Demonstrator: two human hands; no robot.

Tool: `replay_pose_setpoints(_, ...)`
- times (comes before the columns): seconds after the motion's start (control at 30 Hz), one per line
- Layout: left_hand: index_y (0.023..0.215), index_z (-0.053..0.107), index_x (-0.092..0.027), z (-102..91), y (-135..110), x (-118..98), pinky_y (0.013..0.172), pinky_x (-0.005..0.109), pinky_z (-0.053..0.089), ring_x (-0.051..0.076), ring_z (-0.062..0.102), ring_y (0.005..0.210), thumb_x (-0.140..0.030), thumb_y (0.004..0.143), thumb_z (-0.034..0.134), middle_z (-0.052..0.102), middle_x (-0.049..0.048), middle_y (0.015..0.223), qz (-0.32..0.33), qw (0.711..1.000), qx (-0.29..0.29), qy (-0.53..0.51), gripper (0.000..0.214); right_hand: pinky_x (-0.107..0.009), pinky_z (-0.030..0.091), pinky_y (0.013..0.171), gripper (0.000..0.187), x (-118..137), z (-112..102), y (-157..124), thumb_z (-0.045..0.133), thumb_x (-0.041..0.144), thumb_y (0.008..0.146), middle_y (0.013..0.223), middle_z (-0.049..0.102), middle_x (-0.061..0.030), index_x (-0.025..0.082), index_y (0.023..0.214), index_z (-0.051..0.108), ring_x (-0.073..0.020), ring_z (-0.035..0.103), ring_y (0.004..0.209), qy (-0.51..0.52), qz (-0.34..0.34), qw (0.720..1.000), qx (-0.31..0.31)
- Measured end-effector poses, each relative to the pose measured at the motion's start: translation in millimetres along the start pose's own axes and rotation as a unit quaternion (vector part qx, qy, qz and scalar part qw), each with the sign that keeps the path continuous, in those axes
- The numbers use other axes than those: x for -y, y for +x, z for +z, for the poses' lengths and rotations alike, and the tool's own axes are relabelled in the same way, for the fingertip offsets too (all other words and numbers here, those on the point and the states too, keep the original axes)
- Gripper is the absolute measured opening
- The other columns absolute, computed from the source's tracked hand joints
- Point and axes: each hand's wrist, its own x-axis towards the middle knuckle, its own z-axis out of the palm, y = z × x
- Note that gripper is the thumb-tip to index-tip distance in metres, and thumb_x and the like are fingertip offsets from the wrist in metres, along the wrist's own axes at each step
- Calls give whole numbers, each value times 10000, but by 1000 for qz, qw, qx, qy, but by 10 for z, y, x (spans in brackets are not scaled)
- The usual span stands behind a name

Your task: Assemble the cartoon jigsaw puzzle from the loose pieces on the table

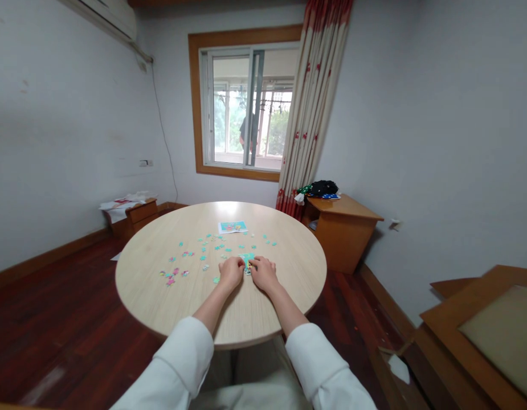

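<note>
A partly joined jigsaw puzzle (246,257), mostly turquoise, lies on the round pale wooden table (263,228) between my hands. My left hand (232,271) rests at its left side with the fingers curled together; whatever they pinch is hidden. From the right, my right hand (264,272) bends over the puzzle, its fingertips closed on a small jigsaw piece (249,264) with yellow on it. Loose turquoise jigsaw pieces (203,258) are scattered beyond and left of my hands. Several pink pieces (171,282) form a group farther left. One greenish piece (216,279) lies beside my left wrist.
A printed picture sheet (232,227) lies toward the table's far side. Behind on the right, a wooden cabinet (344,222) bears dark cloth items (324,188). Papers cover a low wooden stand (139,210) at left. Wooden furniture (481,319) stands at lower right.
</note>
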Motion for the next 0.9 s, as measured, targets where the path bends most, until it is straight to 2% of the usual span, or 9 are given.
replay_pose_setpoints(0.17,855,715,-210,-2,-15,46,849,352,359,235,620,992,-186,836,517,719,70,973,26,1000,-12,13,200,-369,276,988,339,16,5,-6,451,224,883,1314,566,-47,290,1145,657,-196,464,1219,-4,3,1000,2)
replay_pose_setpoints(0.33,891,717,-212,-59,-56,95,861,332,362,210,619,981,-218,863,506,721,58,979,12,1000,-13,-13,213,-371,273,993,334,25,12,-6,459,234,889,1324,559,-49,296,1153,653,-199,459,1225,-11,6,1000,7)
replay_pose_setpoints(0.47,905,727,-212,-104,-95,111,865,338,364,219,611,995,-263,835,562,715,62,991,9,1000,-5,-8,187,-368,279,989,323,23,18,-10,466,239,890,1322,560,-46,295,1145,656,-199,463,1221,-7,5,1000,1)
replay_pose_setpoints(0.9,962,720,-225,-96,-156,87,877,361,338,231,581,1036,-219,859,527,675,78,1013,44,998,-5,42,219,-367,280,989,333,16,30,-16,452,224,889,1320,562,-47,292,1145,653,-192,459,1229,-10,1,1000,-2)
